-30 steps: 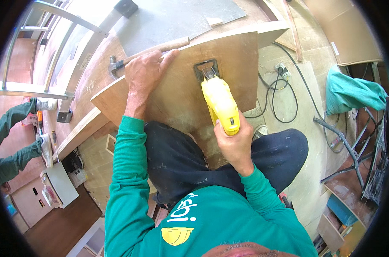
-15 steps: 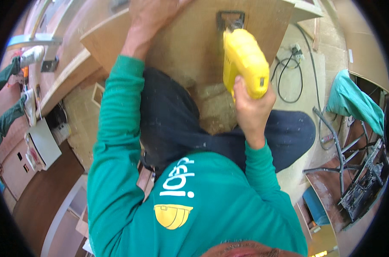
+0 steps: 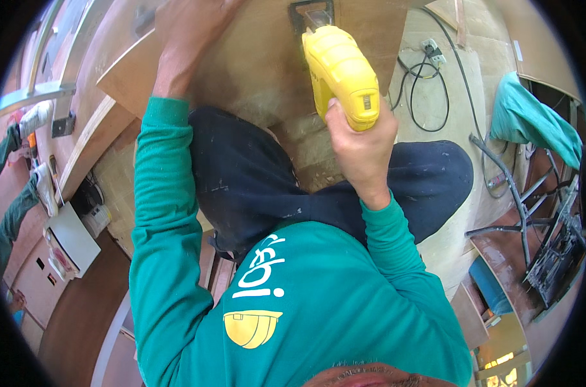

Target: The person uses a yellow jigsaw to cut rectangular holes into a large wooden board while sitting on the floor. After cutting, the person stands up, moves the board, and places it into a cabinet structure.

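My right hand [image 3: 364, 145] is closed round the handle of a yellow jigsaw [image 3: 341, 68], whose dark base rests on a brown plywood board [image 3: 241, 77]. The blade is hidden beneath. My left hand [image 3: 186, 29] is on the board to the left of the saw, its fingers cut off by the top of the picture. The board lies just beyond my bent legs, with a wooden beam [image 3: 89, 138] at its left.
A black cord and socket strip [image 3: 433, 51] lie right, near a metal frame [image 3: 518, 200] and teal cloth [image 3: 531, 119]. At left are a ladder [image 3: 44, 90], a white box [image 3: 73, 238] and another person's legs [image 3: 19, 200]. Cardboard [image 3: 538, 45] stands upper right.
The view has shifted, so board and left hand sit higher in the picture, the hand now partly out of frame. My right hand and the jigsaw are higher too, still on the board.
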`<state>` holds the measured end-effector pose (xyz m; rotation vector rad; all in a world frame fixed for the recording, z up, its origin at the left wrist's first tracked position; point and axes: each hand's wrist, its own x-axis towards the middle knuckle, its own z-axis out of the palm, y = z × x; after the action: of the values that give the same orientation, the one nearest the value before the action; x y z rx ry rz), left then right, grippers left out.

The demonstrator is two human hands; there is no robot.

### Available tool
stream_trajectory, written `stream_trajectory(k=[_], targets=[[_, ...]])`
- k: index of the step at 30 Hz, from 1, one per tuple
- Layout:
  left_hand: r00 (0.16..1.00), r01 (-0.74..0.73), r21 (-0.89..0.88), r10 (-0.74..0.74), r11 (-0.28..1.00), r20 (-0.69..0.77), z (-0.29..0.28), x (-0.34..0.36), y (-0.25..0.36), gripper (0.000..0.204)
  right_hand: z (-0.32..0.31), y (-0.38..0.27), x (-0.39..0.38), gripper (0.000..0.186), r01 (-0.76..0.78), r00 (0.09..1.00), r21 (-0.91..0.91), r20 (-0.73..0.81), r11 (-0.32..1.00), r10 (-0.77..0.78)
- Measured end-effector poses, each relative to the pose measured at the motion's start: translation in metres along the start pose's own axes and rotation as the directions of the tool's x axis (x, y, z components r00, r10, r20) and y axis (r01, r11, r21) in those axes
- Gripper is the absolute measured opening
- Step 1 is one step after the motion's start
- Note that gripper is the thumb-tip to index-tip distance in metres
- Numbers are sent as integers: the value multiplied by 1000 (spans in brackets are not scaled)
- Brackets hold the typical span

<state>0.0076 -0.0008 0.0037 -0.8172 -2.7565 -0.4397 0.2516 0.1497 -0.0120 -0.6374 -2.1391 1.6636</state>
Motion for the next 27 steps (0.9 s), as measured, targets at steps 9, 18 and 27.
stream_trajectory(k=[9,18,27], targets=[[998,45,91,-48,995,34,-1,3,1,60,-2,0,5,16,7,1000,-12,10,1000,-7],[1000,-25,175,25,984,2,8,1,-12,75,-3,-7,7,16,5,1000,-21,8,1000,-5],[999,11,185,-20,983,46,8,2,-13,78,-4,-10,8,17,-19,1000,0,15,1000,19]])
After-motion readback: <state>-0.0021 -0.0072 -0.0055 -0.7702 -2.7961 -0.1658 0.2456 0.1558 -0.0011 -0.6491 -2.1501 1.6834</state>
